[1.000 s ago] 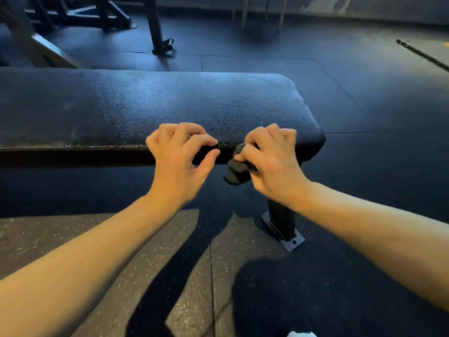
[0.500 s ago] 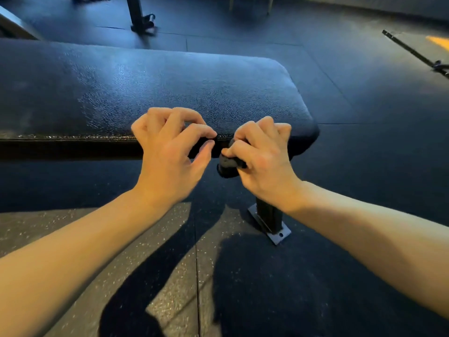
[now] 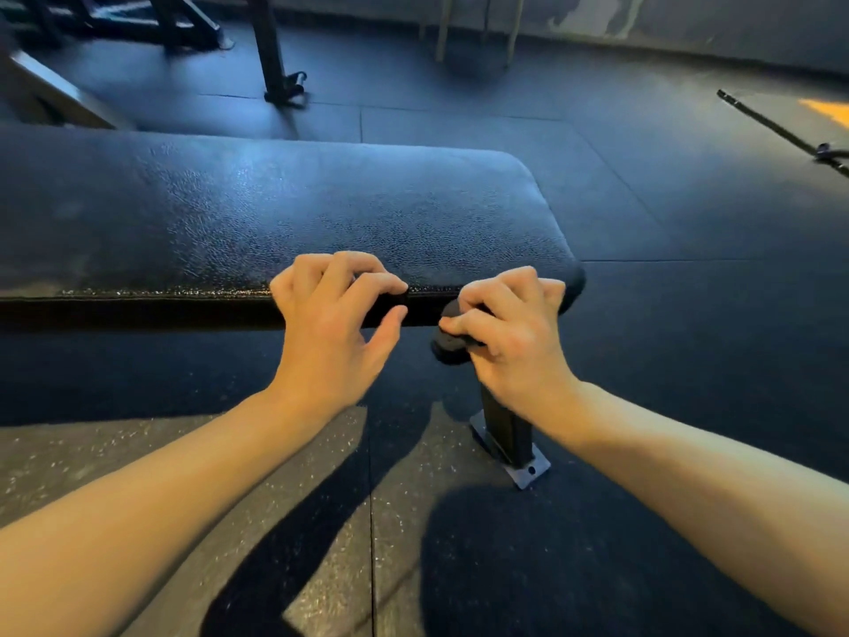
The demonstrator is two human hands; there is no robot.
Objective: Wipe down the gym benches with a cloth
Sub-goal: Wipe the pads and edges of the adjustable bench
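The right hand (image 3: 510, 333) has its fingers curled round a bunched dark cloth (image 3: 452, 348), pressing it to the near edge of the bench (image 3: 275, 213) close to the bench's right end. The left hand (image 3: 331, 333), just left of it, is curled claw-like with nothing in it, fingertips at the same edge. The bench pad is black, pebbled and glossy. Below it a bolted leg (image 3: 505, 434) stands on speckled rubber floor mats (image 3: 666, 324). Beyond the bench are a metal frame (image 3: 275, 52) and a bar (image 3: 772, 126).

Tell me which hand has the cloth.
The right hand: its fingers are curled round the dark cloth at the bench's near edge. The left hand, beside it, holds nothing.
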